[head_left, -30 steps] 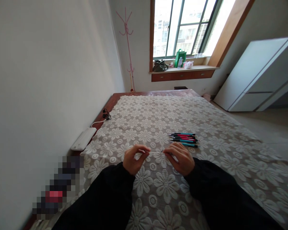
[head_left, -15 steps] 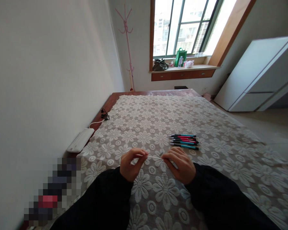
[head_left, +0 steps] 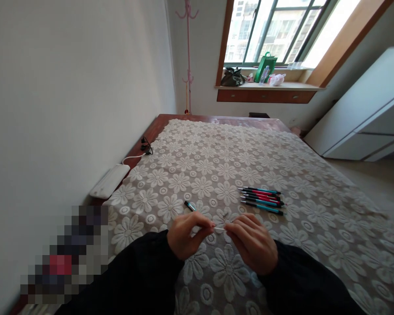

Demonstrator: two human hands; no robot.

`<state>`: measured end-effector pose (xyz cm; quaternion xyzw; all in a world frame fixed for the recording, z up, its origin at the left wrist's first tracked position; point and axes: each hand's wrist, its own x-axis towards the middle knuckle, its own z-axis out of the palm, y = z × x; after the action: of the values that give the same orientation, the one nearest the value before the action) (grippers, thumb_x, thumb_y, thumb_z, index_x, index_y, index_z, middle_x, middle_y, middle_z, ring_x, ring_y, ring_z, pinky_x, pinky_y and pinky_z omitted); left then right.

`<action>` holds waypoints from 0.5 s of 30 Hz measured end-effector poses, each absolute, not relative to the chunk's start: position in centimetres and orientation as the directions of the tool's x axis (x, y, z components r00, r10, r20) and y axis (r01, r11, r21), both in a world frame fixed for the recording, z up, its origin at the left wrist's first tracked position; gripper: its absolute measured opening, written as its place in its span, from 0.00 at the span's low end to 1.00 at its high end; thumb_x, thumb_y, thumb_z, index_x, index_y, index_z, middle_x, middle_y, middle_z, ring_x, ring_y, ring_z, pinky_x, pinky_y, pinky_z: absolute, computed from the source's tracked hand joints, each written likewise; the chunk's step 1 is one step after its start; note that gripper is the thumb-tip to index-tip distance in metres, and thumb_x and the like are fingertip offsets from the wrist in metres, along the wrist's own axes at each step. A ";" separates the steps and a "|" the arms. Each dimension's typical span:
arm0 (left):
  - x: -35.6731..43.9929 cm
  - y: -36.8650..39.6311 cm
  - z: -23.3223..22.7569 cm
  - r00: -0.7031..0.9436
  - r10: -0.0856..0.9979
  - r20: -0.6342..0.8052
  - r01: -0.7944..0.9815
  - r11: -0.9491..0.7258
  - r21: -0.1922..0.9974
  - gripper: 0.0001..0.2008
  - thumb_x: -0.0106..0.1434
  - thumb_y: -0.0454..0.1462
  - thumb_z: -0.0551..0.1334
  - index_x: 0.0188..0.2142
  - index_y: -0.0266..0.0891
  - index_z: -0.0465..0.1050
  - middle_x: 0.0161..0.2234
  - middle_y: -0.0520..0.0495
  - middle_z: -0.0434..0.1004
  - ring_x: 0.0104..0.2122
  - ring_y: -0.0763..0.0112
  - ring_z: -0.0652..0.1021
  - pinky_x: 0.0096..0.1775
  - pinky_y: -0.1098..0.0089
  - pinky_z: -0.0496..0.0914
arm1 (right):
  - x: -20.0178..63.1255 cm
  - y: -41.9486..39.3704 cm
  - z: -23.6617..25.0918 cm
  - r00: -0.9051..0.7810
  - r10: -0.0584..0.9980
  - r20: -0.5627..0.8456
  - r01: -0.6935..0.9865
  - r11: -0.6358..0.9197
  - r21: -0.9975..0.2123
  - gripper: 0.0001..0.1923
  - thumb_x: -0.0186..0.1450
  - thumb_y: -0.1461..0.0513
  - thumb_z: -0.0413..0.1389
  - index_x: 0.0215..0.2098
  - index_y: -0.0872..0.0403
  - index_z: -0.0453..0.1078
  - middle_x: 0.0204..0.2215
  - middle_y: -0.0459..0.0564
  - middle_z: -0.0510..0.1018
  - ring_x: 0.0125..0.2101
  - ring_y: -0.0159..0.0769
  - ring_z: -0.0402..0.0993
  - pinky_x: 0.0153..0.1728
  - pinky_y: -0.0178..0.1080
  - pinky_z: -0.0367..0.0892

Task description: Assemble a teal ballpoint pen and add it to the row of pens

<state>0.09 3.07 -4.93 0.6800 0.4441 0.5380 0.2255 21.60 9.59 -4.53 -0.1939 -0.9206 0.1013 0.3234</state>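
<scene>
A thin white stick (head_left: 219, 228) spans the short gap between my hands. My left hand (head_left: 188, 234) pinches its left end between thumb and fingers. My right hand (head_left: 252, 240) pinches the other end, its fingers curled together. Just beyond my left hand lies a black and blue pen piece (head_left: 189, 206), partly hidden by that hand. A small dark bit (head_left: 225, 215) rests on the cloth in front of my right fingertips. Farther off to the right, several black pens with blue or red barrels (head_left: 262, 199) lie side by side.
A flower-patterned cloth (head_left: 230, 262) covers the table. At its left edge sit a white power strip (head_left: 110, 181) and a black cable (head_left: 147, 146). Beyond are a pink coat stand (head_left: 188, 48), a windowsill holding a green bag (head_left: 265, 68), and a white fridge (head_left: 364, 100).
The view has shifted. My hands are closer together, with less of the white stick showing between them. The black and blue pen piece now shows beyond my left hand.
</scene>
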 end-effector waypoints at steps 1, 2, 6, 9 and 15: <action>0.1 3.0 -5.1 0.031 0.846 0.532 0.368 -0.505 0.781 0.06 0.63 0.32 0.67 0.38 0.42 0.74 0.34 0.48 0.84 0.32 0.70 0.84 0.36 0.71 0.79 | 21.7 9.6 -4.6 -0.725 0.416 0.549 0.298 0.908 -0.295 0.09 0.72 0.68 0.48 0.44 0.53 0.69 0.26 0.47 0.76 0.28 0.38 0.69 0.35 0.42 0.61; 0.2 3.0 -5.2 0.031 0.851 0.525 0.366 -0.498 0.786 0.06 0.62 0.32 0.68 0.39 0.42 0.74 0.33 0.49 0.84 0.32 0.70 0.84 0.36 0.72 0.79 | 21.7 9.5 -4.8 -0.738 0.407 0.537 0.300 0.912 -0.279 0.10 0.72 0.69 0.48 0.46 0.53 0.69 0.26 0.47 0.76 0.27 0.38 0.69 0.34 0.42 0.61; 0.7 2.8 -5.8 0.020 0.913 0.408 0.310 -0.394 0.865 0.13 0.62 0.35 0.69 0.46 0.43 0.73 0.33 0.50 0.85 0.32 0.70 0.85 0.35 0.73 0.80 | 21.7 9.1 -5.4 -0.771 0.359 0.526 0.266 0.932 -0.247 0.14 0.72 0.68 0.46 0.54 0.56 0.66 0.27 0.49 0.77 0.25 0.39 0.70 0.29 0.42 0.61; 1.1 2.6 -5.9 0.024 0.939 0.342 0.293 -0.333 0.896 0.17 0.62 0.36 0.69 0.49 0.45 0.72 0.33 0.51 0.85 0.31 0.70 0.85 0.35 0.72 0.80 | 21.3 8.6 -5.4 -0.746 0.363 0.559 0.233 0.928 -0.292 0.17 0.73 0.68 0.44 0.57 0.55 0.65 0.30 0.50 0.79 0.27 0.39 0.74 0.29 0.41 0.65; 1.6 2.4 -5.5 -0.039 0.970 0.242 0.325 -0.216 0.921 0.19 0.58 0.35 0.71 0.49 0.46 0.73 0.30 0.53 0.86 0.27 0.69 0.84 0.29 0.72 0.78 | 20.3 8.0 -5.0 -0.687 0.365 0.629 0.180 0.923 -0.339 0.16 0.74 0.67 0.43 0.54 0.53 0.68 0.36 0.52 0.82 0.33 0.39 0.79 0.34 0.39 0.73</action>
<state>1.60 2.39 -5.54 0.6090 0.5315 0.4871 0.3307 20.30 7.96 -4.97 -0.1498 -0.9096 0.1261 0.3665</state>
